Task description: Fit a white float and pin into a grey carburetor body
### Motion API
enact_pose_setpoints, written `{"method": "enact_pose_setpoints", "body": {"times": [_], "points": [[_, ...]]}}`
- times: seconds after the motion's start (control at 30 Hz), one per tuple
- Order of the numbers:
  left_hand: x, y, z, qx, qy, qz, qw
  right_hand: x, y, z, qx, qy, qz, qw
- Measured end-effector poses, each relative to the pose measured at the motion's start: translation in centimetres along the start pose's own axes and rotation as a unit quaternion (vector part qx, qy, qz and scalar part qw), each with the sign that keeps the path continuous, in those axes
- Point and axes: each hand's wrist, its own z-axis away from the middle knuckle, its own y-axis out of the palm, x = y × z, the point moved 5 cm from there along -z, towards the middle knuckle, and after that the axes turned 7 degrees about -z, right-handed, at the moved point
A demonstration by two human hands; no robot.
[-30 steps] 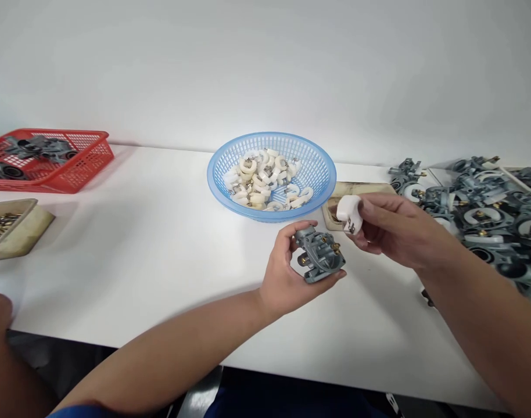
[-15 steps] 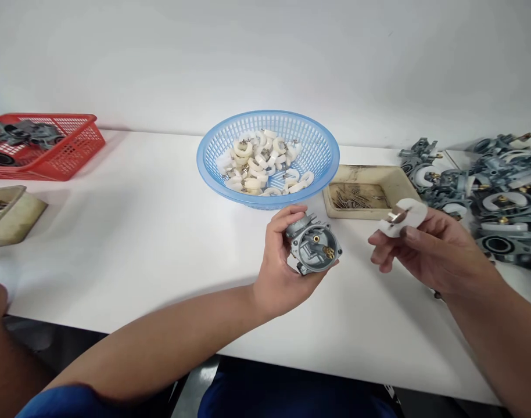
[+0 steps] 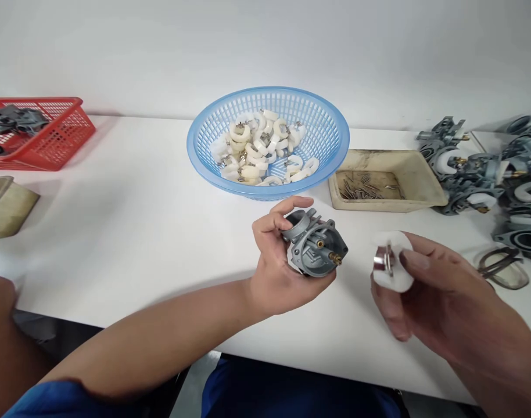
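Clasps a grey carburetor body [image 3: 315, 247] in the left hand [image 3: 274, 281], curled only as wide as that bulk, and pinches a white float [image 3: 397, 280] between thumb and fingers of the right hand [image 3: 452, 302]. Holds both pieces over a white table [image 3: 152, 232], on the near side of a blue mesh basket [image 3: 330, 139] heaped with loose floats [image 3: 254, 152]. Has a carburetor pile [image 3: 485, 168] at far right and a red basket [image 3: 60, 142] of metal parts [image 3: 19, 120] at far left, with a cream tray [image 3: 379, 205] just right of the blue one. Seats the body, the larger of the 2 held pieces, in the crook between thumb and fingers: sets the thumb along the underside, bends the fingers over the round neck at upper left, and lets the open bowl jut rightward past the grip. Catches the smaller float near its right edge only, under the thumb tip, with most of the white face and its shiny metal clip [image 3: 384, 260] projecting leftward toward the body. Holds the 2 pieces apart, at nearly the same level in view. Cannot tell, through slight blur, where the right fingertips press behind the float. Shows 2 brass fittings [image 3: 334, 258] in the bowl, clear of the fingers. Has thin metal pins [image 3: 359, 192] strewn in the tray's base, mostly toward the left.
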Motion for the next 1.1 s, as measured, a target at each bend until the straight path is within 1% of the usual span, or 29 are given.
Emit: {"method": "enact_pose_setpoints", "body": {"times": [0.03,0.07,0.17,0.2,0.27,0.37,0.43,0.53,0.6,0.67,0.77,0.87,1.03,1.1], "points": [[0.1,0.0,0.0,-0.005,-0.001,0.001,1.000,-0.4,0.5,0.3,0.020,0.007,-0.019,1.000],[0.2,0.0,0.1,-0.010,-0.005,0.000,1.000,-0.8,0.8,0.6,0.025,0.001,-0.022,0.999],[0.6,0.1,0.3,-0.019,-0.027,0.002,0.999,-1.4,1.0,1.0,0.001,-0.071,0.046,0.996],[0.7,0.2,0.4,-0.016,-0.035,0.006,0.999,-1.6,1.2,1.0,0.006,-0.082,0.069,0.994],[0.8,0.3,0.5,-0.007,-0.046,0.021,0.999,-2.1,1.7,0.8,0.042,-0.069,0.085,0.993],[1.0,0.4,0.7,-0.003,-0.045,0.026,0.999,-2.7,2.4,0.2,0.089,-0.015,0.060,0.994],[1.0,0.4,0.7,-0.011,-0.018,0.004,1.000,-2.9,2.6,0.0,0.094,-0.002,0.044,0.995],[0.8,0.4,0.6,-0.036,0.042,-0.038,0.998,-2.9,2.9,-0.1,0.099,-0.005,0.036,0.994],[0.8,0.3,0.5,-0.050,0.057,-0.049,0.996,-3.1,3.2,0.1,0.110,-0.004,0.034,0.993],[0.7,0.3,0.5,-0.055,0.056,-0.051,0.996,-3.3,3.5,0.2,0.119,0.004,0.026,0.993],[0.6,0.4,0.5,-0.044,0.051,-0.061,0.996,-3.4,3.7,0.2,0.117,0.013,0.005,0.993],[0.5,0.6,0.5,-0.030,0.055,-0.080,0.995,-3.3,3.6,0.0,0.102,0.018,0.006,0.995],[0.5,0.4,0.4,-0.034,0.082,-0.106,0.990,-2.7,3.5,-0.1,0.085,0.015,0.021,0.996],[0.6,0.5,0.5,-0.032,0.098,-0.126,0.987,-2.8,3.4,0.2,0.078,0.031,0.010,0.996]]}}
